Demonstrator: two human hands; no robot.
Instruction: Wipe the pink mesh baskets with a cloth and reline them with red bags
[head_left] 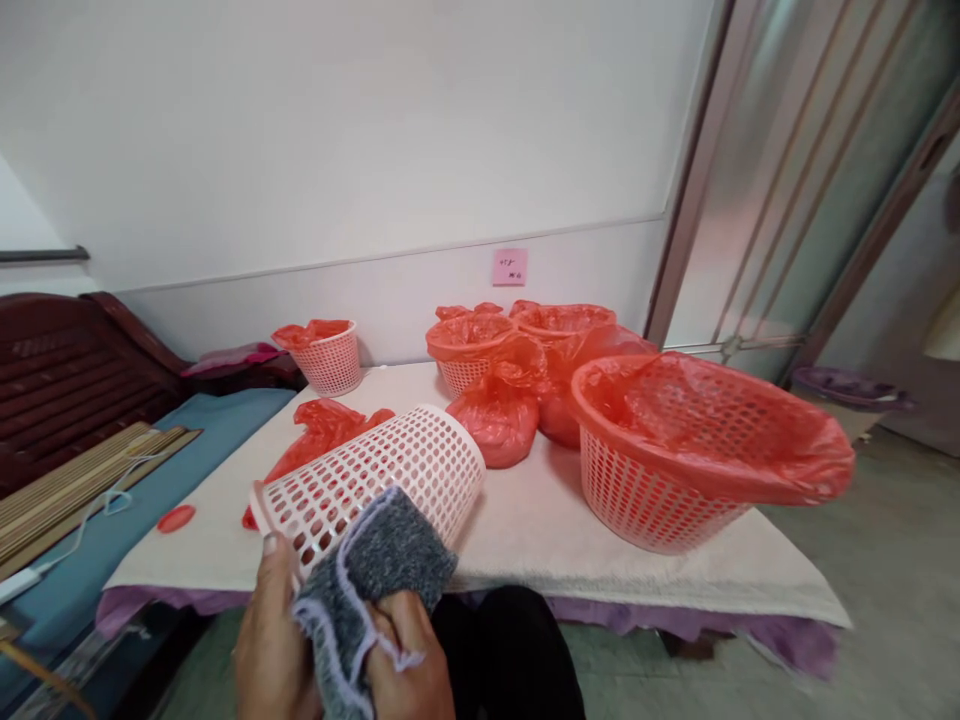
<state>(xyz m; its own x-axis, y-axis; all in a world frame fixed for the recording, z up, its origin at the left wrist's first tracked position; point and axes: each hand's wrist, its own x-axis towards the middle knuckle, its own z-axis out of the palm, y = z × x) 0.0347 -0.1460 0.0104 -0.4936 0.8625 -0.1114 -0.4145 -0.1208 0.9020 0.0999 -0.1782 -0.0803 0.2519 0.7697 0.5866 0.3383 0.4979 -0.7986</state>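
Observation:
A white perforated plastic wastebasket (439, 450) lies tilted on its side above the near edge of the table. My left hand (271, 640) grips its rim at the lower left, thumb on the edge. In my right hand (409, 655) is a grey cloth (394, 550) with a pale purple border, bunched in the fingers and pressed against the basket's side. Part of the cloth hangs down between my two hands. Behind the basket lies a crumpled red plastic bag (322, 430), partly hidden by it.
A large basket (652, 490) lined with a red bag stands at the right. Tied red bags (499, 420) and lined baskets (472, 340) crowd the back. One small lined basket (334, 360) is at back left. A red disc (176, 518) lies on the tablecloth (525, 560).

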